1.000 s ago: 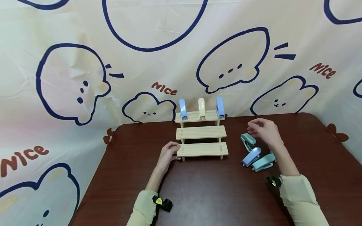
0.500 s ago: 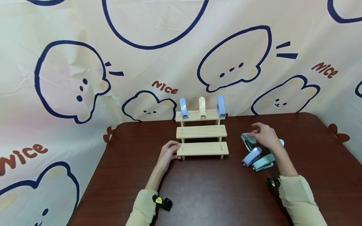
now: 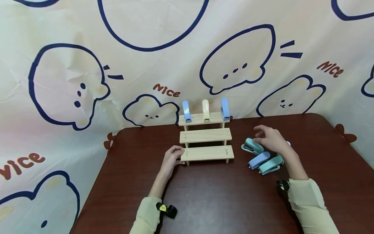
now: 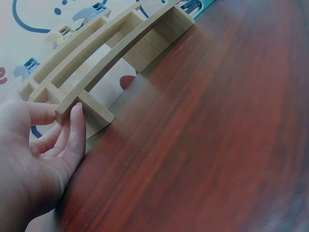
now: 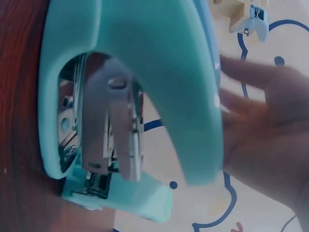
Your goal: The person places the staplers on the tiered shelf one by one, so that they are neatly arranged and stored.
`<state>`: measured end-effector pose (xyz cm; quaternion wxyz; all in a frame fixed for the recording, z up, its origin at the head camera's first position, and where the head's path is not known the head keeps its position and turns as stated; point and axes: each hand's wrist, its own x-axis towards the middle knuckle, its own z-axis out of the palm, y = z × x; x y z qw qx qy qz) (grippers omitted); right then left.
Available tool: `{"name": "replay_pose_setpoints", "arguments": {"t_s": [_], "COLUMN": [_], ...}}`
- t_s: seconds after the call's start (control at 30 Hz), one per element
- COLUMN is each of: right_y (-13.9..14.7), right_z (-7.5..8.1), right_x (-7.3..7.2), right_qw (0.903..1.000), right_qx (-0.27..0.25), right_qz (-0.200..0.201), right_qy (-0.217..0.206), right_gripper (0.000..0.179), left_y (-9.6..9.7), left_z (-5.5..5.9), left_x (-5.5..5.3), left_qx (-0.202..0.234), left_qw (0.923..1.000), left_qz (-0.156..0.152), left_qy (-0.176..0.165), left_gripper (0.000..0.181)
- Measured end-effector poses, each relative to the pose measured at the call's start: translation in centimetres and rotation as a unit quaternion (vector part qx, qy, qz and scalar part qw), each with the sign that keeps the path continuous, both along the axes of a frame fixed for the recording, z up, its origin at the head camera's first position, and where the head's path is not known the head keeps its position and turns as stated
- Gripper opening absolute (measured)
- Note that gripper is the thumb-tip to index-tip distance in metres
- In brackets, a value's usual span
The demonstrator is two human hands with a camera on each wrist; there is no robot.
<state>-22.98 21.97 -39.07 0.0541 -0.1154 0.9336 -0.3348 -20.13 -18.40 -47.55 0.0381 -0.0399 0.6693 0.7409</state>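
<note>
My left hand [image 3: 170, 159] pinches the left end of the lowest step of a three-step wooden display stand [image 3: 205, 153]; the left wrist view shows thumb and fingers around that corner. My right hand [image 3: 271, 139] is over a cluster of staplers on the right, its fingers loosely bent. Its fingertips are at the back end of a teal stapler [image 3: 253, 146], seemingly touching it. Nearer lie a blue stapler [image 3: 259, 160] and another teal stapler [image 3: 270, 165], which looms large in the right wrist view. A lighter teal stapler [image 5: 130, 193] is mostly hidden by my right forearm in the head view.
On the stand's top step, two blue staplers [image 3: 186, 111] flank a cream stapler [image 3: 205, 110], all upright. The brown table [image 3: 204, 198] ends at a printed cloth backdrop [image 3: 163, 71] just behind the stand.
The far teal stapler has turned, its front now pointing left, as my right hand moved down and towards it. My left hand keeps its hold on the stand; the head view shifted slightly.
</note>
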Motion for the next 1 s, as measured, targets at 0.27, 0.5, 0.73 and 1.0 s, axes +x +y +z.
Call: {"name": "replay_pose_setpoints", "arguments": {"t_s": [0.27, 0.5, 0.73, 1.0], "right_y": [-0.1, -0.3, -0.5, -0.2], "right_z": [-1.3, -1.6, -1.9, -1.8], "right_x": [-0.5, -0.6, -0.6, -0.8], "right_qw": [0.9985, 0.9993, 0.9997, 0.9995], "right_qx": [0.016, -0.001, 0.007, 0.007], "right_qz": [0.051, 0.014, 0.019, 0.029], "right_qy": [-0.017, -0.035, -0.015, -0.004], "right_gripper": [0.043, 0.05, 0.049, 0.049], "left_y": [0.0, -0.1, -0.3, 0.0], "left_z": [-0.2, -0.1, 0.0, 0.1], "left_x": [0.0, 0.0, -0.1, -0.1], "left_qx": [-0.001, -0.008, -0.01, -0.021], "left_qw": [1.0, 0.9999, 0.9999, 0.9997], "left_qz": [0.007, 0.007, 0.006, 0.003], "left_qy": [-0.005, -0.009, -0.006, -0.012], "left_gripper": [0.02, 0.021, 0.022, 0.027]}}
